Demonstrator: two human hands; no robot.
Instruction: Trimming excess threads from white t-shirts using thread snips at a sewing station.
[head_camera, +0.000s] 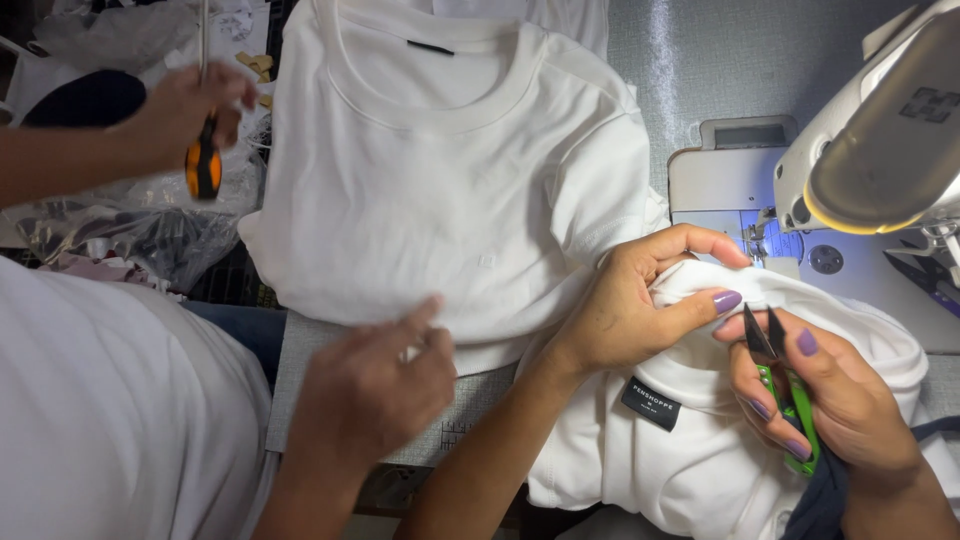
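Your left hand (625, 305) pinches the folded edge of the near white shirt (700, 440), fingers closed on the cloth. Just right of it, your right hand (830, 400) grips one green thread snips (790, 395), blades pointing far, toward that edge. Two white shirts lie on the surface (700, 60); a co-worker's two hands work at left.

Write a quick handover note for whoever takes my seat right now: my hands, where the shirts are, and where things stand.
Left hand: pinching a fold of the white T-shirt on your lap side, by the sewing machine.
Right hand: holding green thread snips, blades at that fold.
Stack of white T-shirts: lies flat on the table, left of the machine.
A co-worker's hand rests at the stack's edge; their other hand holds an orange-handled screwdriver.
Whether any trimming is done cannot be told.
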